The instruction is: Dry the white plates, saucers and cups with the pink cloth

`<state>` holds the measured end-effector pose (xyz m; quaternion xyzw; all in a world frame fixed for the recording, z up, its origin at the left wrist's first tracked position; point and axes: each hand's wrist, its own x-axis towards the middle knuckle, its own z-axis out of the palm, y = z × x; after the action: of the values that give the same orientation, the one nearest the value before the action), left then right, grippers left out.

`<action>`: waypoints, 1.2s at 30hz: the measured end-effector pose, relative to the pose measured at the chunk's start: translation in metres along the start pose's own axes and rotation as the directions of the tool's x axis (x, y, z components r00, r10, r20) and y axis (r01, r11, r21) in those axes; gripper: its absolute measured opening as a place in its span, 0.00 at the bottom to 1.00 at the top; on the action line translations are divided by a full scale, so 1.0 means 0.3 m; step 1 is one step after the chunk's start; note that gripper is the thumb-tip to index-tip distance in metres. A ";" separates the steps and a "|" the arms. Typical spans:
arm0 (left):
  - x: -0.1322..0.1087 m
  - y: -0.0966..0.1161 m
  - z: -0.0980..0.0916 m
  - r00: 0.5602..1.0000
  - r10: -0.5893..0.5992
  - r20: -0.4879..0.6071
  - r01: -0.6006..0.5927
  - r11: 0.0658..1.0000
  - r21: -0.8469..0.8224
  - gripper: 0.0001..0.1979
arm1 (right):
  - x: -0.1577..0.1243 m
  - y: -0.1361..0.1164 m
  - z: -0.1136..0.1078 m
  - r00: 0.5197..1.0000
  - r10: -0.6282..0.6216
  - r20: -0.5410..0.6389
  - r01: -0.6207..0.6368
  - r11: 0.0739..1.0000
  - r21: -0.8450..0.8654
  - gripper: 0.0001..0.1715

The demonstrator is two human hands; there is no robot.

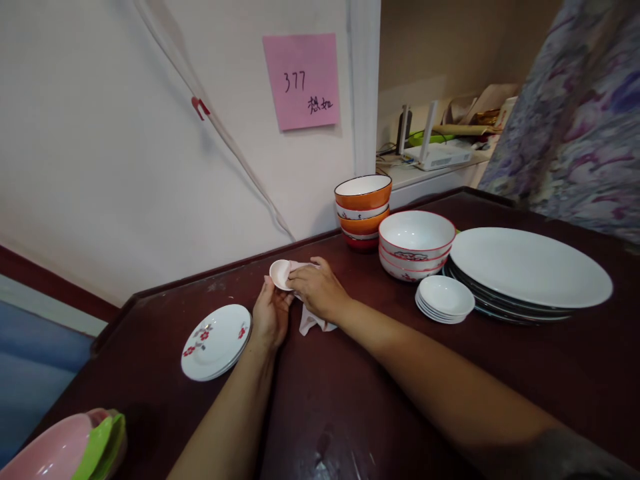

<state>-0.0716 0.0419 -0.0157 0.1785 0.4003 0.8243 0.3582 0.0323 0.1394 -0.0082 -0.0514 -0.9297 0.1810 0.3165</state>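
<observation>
Above the dark red table, my left hand [271, 312] grips a small white dish [280, 274] by its edge, tilted so its inside faces me. My right hand [320, 288] is closed on a pale pink cloth [313, 322] and presses it against the dish's inner right side. Part of the cloth hangs below the right hand. Just left of my left hand lies a short stack of white plates with red flowers [217, 341]. A stack of small white dishes [445, 297] sits to the right of my right forearm.
Orange and white bowls [363, 195] are stacked by the wall, beside red-rimmed white bowls [417, 235]. Large plates [530, 267] are piled at the right. Pink and green bowls [60, 450] stand at the lower left of the table [320, 413]. A router [437, 155] sits on a shelf behind.
</observation>
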 end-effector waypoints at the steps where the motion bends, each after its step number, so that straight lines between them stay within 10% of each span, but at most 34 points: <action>1: -0.002 -0.001 0.001 1.000 -0.013 0.018 0.013 1.000 0.008 0.17 | 0.002 -0.008 0.001 1.000 0.009 -0.014 -0.008 1.000 0.019 0.16; 7: -0.019 0.004 0.018 0.993 -0.071 0.096 0.074 0.997 -0.031 0.15 | 0.012 -0.068 0.001 0.997 0.076 -0.032 -0.066 0.969 0.238 0.28; 23: -0.015 -0.001 0.011 0.993 -0.066 0.096 0.063 0.997 0.035 0.17 | 0.041 0.002 -0.055 0.950 0.309 0.051 -0.276 0.749 0.602 0.17; 36: -0.021 0.011 0.020 0.993 -0.108 0.049 0.111 0.991 -0.069 0.18 | 0.013 -0.024 -0.055 0.998 0.056 0.033 -0.058 0.996 0.065 0.17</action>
<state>-0.0653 0.0391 -0.0095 0.1618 0.3716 0.8129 0.4182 0.0394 0.1386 0.0089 -0.0645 -0.9262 0.2214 0.2982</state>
